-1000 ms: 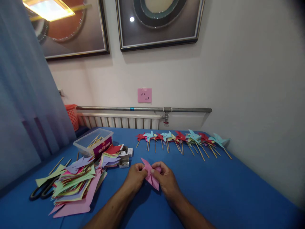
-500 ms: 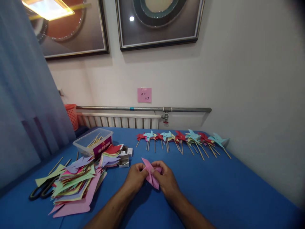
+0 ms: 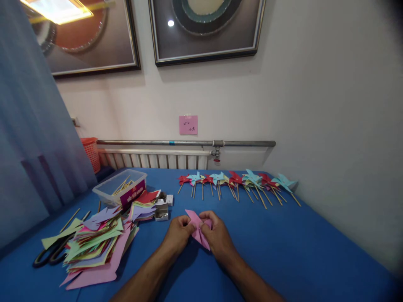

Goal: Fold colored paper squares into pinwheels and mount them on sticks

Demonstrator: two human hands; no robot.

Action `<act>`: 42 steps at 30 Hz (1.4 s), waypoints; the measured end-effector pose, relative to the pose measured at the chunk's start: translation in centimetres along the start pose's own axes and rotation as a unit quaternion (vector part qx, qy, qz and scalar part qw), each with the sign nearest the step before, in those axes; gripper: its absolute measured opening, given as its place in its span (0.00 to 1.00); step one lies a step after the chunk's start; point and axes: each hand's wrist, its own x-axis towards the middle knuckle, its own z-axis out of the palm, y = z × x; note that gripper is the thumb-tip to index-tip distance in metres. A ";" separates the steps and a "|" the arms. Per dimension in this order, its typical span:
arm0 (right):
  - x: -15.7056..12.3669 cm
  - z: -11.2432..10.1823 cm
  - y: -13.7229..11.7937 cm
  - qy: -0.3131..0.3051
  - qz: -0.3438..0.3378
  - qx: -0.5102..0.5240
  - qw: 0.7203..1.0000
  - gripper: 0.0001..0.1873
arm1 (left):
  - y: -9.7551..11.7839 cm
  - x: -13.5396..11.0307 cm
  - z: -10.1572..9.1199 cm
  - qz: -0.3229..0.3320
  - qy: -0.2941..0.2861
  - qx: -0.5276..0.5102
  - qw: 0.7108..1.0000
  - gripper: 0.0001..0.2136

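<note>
blue tabletop [image 3: 283, 251] runs back toward a white radiator [image 3: 154, 161] under a grey pipe [image 3: 141, 143]; framed pictures [image 3: 201, 45] hang on the pale wall [image 3: 308, 105], a blue curtain [image 3: 37, 126] at left. above the tabletop's near middle, left hand [image 3: 178, 233] and right hand [image 3: 218, 235] both pinch folded pink paper [image 3: 197, 235] between them.

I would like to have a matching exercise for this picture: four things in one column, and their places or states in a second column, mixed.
1. folded pink paper
2. scissors
3. plastic box
4. pinwheels

A. with thin sticks inside
B. lying in a row toward the far side of the blue table
C. held by the left hand and the right hand
D. partly covered by paper, black handles showing

Pairs: 1-C, 2-D, 3-A, 4-B
</note>
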 end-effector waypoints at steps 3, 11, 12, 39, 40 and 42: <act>-0.2 -0.1 -0.5 0.003 0.009 -0.025 1.000 0.12 | 0.1 -0.1 0.1 -0.009 -0.010 -0.009 1.000 0.16; -0.7 -0.1 -0.7 0.012 0.000 -0.067 0.998 0.12 | -0.1 -0.2 0.1 -0.018 -0.026 -0.013 0.999 0.20; -0.7 -0.1 -0.7 0.010 -0.002 -0.071 0.997 0.12 | -0.2 -0.1 0.1 -0.014 -0.025 -0.011 1.000 0.20; -0.5 -1.1 -1.5 -0.136 -0.072 -0.024 0.988 0.14 | 0.0 1.2 -1.9 -0.018 0.060 -0.058 0.996 0.15; -0.5 -1.0 -1.6 -0.136 -0.071 -0.019 0.988 0.14 | -0.1 1.2 -1.8 -0.013 0.058 -0.052 0.997 0.15; -0.5 -0.8 -1.4 -0.139 -0.068 -0.012 0.988 0.14 | -0.3 1.2 -1.5 -0.007 0.053 -0.044 0.998 0.16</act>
